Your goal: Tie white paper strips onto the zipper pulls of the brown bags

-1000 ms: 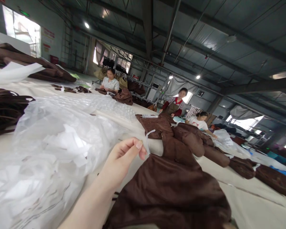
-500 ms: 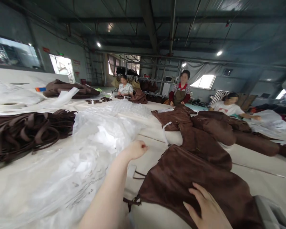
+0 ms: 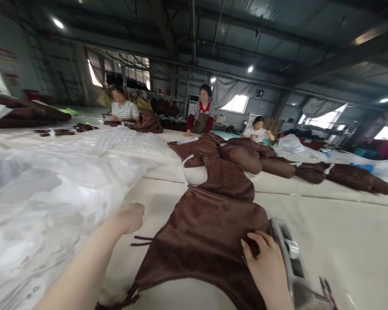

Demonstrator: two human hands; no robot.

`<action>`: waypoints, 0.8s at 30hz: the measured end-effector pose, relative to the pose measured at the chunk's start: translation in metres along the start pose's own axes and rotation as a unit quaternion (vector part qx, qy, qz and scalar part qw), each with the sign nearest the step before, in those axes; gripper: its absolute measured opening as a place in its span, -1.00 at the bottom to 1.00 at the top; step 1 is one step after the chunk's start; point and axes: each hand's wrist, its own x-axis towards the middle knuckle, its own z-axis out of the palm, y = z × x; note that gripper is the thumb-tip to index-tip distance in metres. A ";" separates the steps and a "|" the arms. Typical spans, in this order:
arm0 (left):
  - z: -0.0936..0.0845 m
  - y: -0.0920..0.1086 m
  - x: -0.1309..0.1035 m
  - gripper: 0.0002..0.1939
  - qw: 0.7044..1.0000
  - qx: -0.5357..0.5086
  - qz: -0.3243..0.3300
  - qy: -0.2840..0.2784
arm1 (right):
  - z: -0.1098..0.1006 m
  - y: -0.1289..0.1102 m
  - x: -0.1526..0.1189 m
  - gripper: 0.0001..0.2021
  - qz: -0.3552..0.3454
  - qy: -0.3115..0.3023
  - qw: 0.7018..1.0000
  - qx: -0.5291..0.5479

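While the left hand (image 3: 131, 218) curls, its grip unclear, the right hand (image 3: 265, 260), fingers parted, touches the brown bag (image 3: 200, 237).

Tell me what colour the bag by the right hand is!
Dark brown; the bag shows in the head view.

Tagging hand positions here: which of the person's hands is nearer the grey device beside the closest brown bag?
Right. The right hand is just beside the grey device, over the brown bag; the left hand is across the bag, near the clear plastic.
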 end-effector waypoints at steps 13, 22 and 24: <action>-0.025 0.075 -0.123 -0.87 0.961 -0.083 0.241 0.103 | 0.014 -0.003 0.018 -0.53 -0.055 -0.194 0.977 -0.073; -0.033 0.077 -0.134 -0.90 0.944 -0.115 0.269 0.154 | 0.038 -0.044 0.056 -0.71 -0.059 -0.227 0.969 -0.080; -0.033 0.076 -0.136 -0.89 0.940 -0.117 0.276 0.164 | 0.048 -0.068 0.056 -0.72 -0.061 -0.219 0.971 -0.073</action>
